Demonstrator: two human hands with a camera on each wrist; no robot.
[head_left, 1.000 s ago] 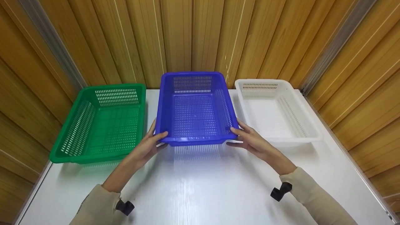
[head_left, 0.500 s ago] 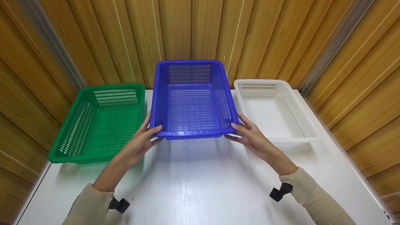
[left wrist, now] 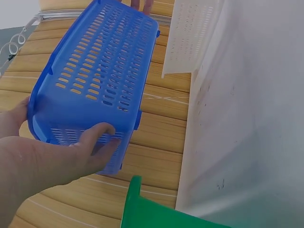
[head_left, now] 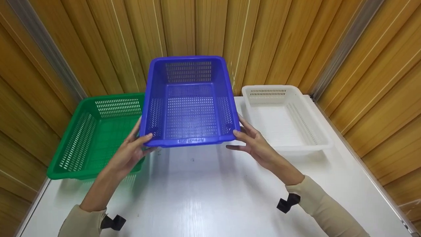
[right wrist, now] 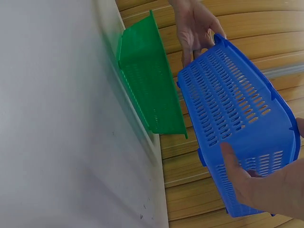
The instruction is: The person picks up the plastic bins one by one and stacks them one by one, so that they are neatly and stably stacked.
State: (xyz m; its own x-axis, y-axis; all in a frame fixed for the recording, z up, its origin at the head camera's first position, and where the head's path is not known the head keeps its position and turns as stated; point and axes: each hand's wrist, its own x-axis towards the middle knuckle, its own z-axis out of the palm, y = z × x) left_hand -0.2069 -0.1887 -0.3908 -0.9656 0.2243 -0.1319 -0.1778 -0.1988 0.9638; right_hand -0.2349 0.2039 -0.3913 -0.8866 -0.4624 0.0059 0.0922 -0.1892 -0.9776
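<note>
A blue plastic basket (head_left: 190, 112) with slotted walls is held up off the white table, its near end lower than its far end in the head view. My left hand (head_left: 128, 153) grips the near left corner, thumb over the rim and fingers along the outer wall. At the near right corner my right hand (head_left: 258, 148) holds it the same way. Both wrist views show the blue basket (left wrist: 95, 76) from outside, raised clear of the tabletop, with fingers spread against its slotted side. Nothing lies inside the basket.
A green basket (head_left: 93, 174) stands on the table at left, partly covered by the blue one and my left forearm. To the right stands a white basket (head_left: 302, 148). Behind the white table (head_left: 197, 197) and along both sides run wood-patterned panels (head_left: 210, 29).
The blue basket has risen off the table and shifted left with both hands gripping it. It now overlaps the green basket's right edge in the head view.
</note>
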